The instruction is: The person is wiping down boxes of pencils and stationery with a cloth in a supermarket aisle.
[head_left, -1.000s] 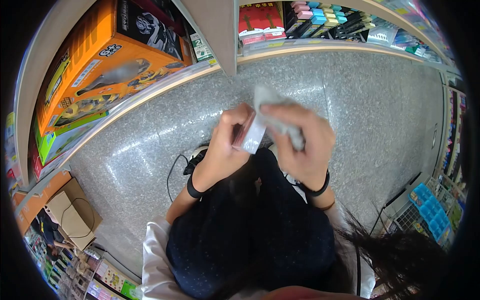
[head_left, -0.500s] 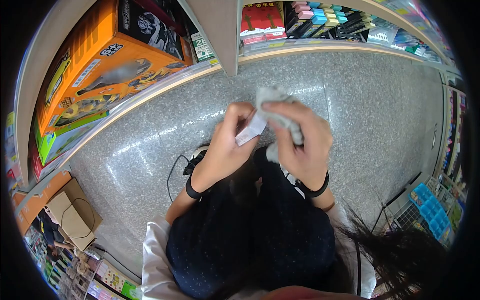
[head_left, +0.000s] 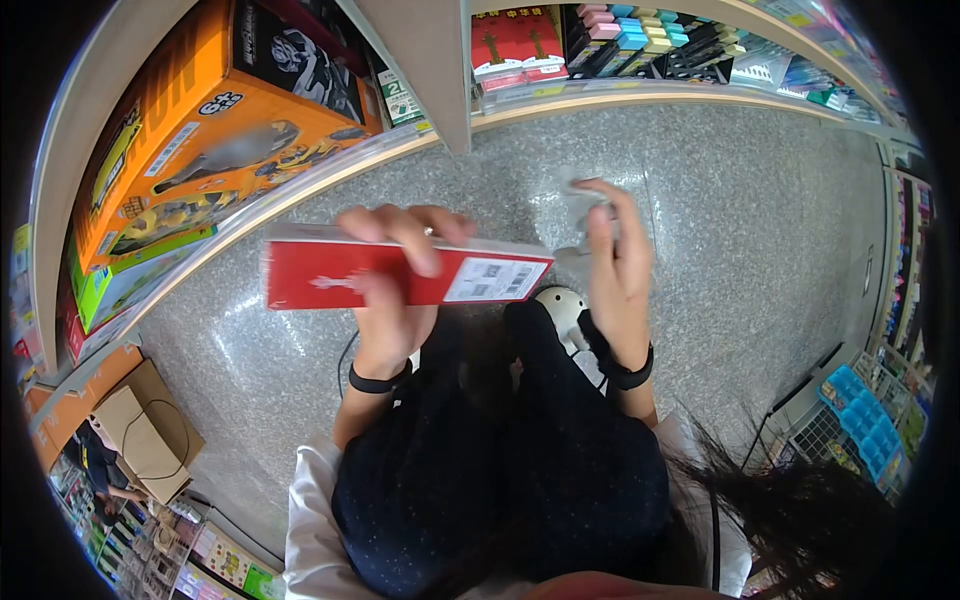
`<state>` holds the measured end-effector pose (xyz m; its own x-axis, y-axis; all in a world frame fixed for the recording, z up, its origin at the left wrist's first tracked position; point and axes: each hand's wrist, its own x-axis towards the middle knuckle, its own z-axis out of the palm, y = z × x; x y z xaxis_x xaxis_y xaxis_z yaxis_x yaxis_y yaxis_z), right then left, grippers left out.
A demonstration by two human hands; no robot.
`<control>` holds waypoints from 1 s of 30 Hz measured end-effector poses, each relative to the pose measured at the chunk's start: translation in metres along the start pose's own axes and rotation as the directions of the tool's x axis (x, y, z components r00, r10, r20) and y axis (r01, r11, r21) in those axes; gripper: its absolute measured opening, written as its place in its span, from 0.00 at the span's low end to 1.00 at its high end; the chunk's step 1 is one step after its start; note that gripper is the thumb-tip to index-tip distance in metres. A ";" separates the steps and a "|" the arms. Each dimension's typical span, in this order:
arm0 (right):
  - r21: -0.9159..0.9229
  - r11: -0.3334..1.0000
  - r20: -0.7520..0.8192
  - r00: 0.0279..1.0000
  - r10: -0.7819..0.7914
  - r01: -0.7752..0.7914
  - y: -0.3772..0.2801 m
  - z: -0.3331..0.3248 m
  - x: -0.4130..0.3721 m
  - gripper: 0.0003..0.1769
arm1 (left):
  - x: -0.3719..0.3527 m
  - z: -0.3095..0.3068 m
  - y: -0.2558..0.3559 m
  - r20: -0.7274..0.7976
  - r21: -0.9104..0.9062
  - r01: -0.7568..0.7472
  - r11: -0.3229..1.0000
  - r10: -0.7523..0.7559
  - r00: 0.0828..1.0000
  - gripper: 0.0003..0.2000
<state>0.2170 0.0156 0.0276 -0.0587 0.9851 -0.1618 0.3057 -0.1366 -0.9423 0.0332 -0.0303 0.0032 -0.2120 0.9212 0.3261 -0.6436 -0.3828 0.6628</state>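
A long flat red box (head_left: 425, 285) with a white barcode label near its right end lies across my left hand (head_left: 395, 275). The fingers go over its top edge and the thumb presses on the red face. To the right of the box, my right hand (head_left: 620, 260) is raised, its fingers bent round a pale grey cloth (head_left: 575, 215) that is blurred by motion. The cloth hangs close to the box's right end; whether they touch is unclear.
An orange toy box (head_left: 200, 150) fills the shelf at the upper left. Red packs (head_left: 515, 40) and pastel-tipped items stand on the top shelf. A cardboard box (head_left: 145, 440) is at lower left, near a person (head_left: 100, 460). Blue trays (head_left: 860, 415) sit at right.
The box has turned from end-on to broadside, showing its red face and label, and reaches further left. My right hand and the cloth have moved slightly away from my left hand.
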 end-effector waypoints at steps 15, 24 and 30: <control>0.500 0.848 -0.282 0.959 -0.034 0.177 0.004 -0.015 -0.012 0.13 | 0.006 -0.020 0.055 0.106 0.408 -0.173 0.897 0.141 0.984 0.38; 0.100 0.926 0.121 0.919 -0.374 0.364 -0.018 0.017 -0.031 0.20 | 0.013 0.029 -0.007 0.295 0.925 -0.259 0.278 -0.094 0.951 0.37; 0.288 0.845 0.177 0.842 -0.509 0.451 -0.026 0.009 -0.012 0.11 | 0.005 0.012 -0.004 0.036 0.885 -0.038 0.464 0.013 0.999 0.19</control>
<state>0.2016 0.0068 0.0513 -0.3733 0.8807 0.2917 -0.0413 0.2984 -0.9536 0.0440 -0.0249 0.0103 -0.1938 0.9132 0.3586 0.3607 -0.2736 0.8917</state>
